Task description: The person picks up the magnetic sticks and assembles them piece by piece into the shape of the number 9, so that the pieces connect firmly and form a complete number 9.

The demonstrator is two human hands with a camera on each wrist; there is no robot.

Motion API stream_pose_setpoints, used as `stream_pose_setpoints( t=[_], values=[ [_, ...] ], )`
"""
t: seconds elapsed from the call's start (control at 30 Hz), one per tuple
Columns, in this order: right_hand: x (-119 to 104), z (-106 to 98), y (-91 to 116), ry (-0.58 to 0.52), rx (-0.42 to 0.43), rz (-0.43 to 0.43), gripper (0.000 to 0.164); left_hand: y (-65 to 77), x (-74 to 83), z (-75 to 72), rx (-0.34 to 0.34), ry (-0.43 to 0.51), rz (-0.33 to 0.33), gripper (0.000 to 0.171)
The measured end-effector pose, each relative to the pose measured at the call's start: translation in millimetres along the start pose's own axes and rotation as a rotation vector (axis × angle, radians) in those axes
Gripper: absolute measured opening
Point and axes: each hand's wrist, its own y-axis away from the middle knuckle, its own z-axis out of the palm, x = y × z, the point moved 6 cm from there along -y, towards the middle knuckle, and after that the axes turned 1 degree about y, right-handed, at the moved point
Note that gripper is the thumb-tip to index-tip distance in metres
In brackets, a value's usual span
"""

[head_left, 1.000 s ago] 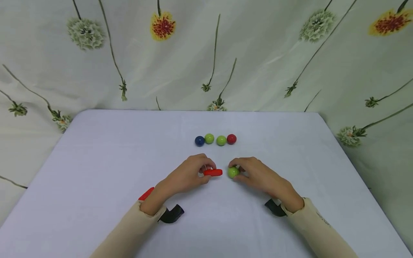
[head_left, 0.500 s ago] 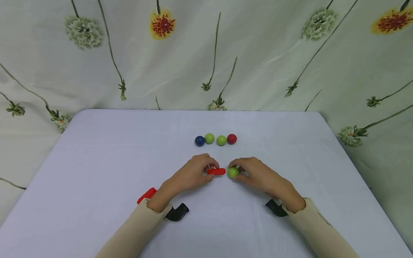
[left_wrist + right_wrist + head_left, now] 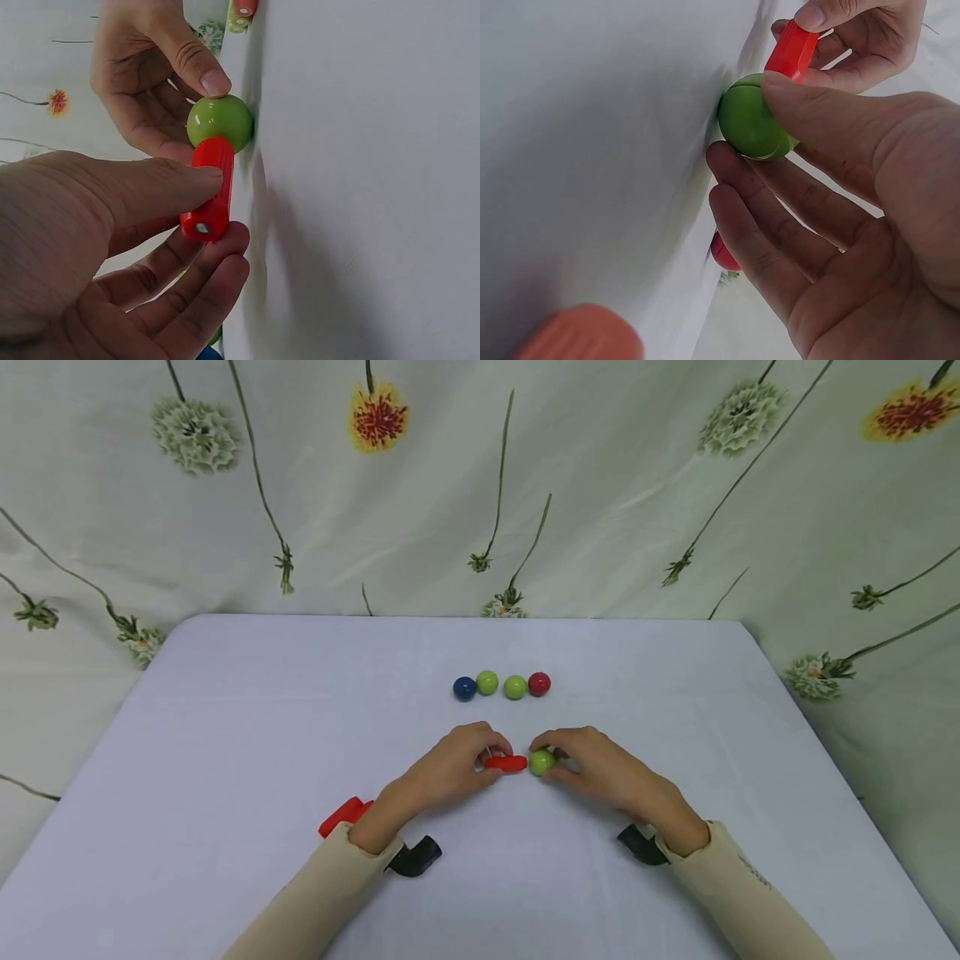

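Note:
My left hand (image 3: 456,764) pinches a short red stick (image 3: 507,763) between thumb and fingers. The left wrist view shows ridged sides on this stick (image 3: 216,161) and a silvery spot at its near end. My right hand (image 3: 609,770) holds a glossy green ball (image 3: 542,762) low at the table, thumb on one side and fingertips on the other. The stick's far end points straight at the ball (image 3: 751,120) and meets it or nearly does; the exact contact is hard to make out.
Beyond the hands, a blue ball (image 3: 464,688), two green balls (image 3: 515,687) and a red ball (image 3: 539,684) sit in a row. Red pieces (image 3: 345,817) lie beside the left forearm. Black curved mounts (image 3: 417,857) jut from beneath both sleeves. A blurred orange-red piece (image 3: 585,337) is near the right wrist.
My left hand has moved right with the red stick, closing the gap to the green ball. The right hand and its ball have stayed nearly still. More of the red pieces by the left forearm shows.

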Motion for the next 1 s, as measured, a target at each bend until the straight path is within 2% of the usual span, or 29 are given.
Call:
stream_pose_setpoints(
  t=[0.83, 1.0],
  values=[
    [-2.5, -0.3, -0.8, 0.022, 0.031, -0.008, 0.031, 0.4, -1.5, 3.0, 0.039, -0.025, 0.069, 0.021],
    [-3.0, -0.8, -0.5, 0.023, 0.039, -0.015, 0.029, 1.5, -2.0, 0.5, 0.039, -0.015, 0.057, 0.022]
  ],
)
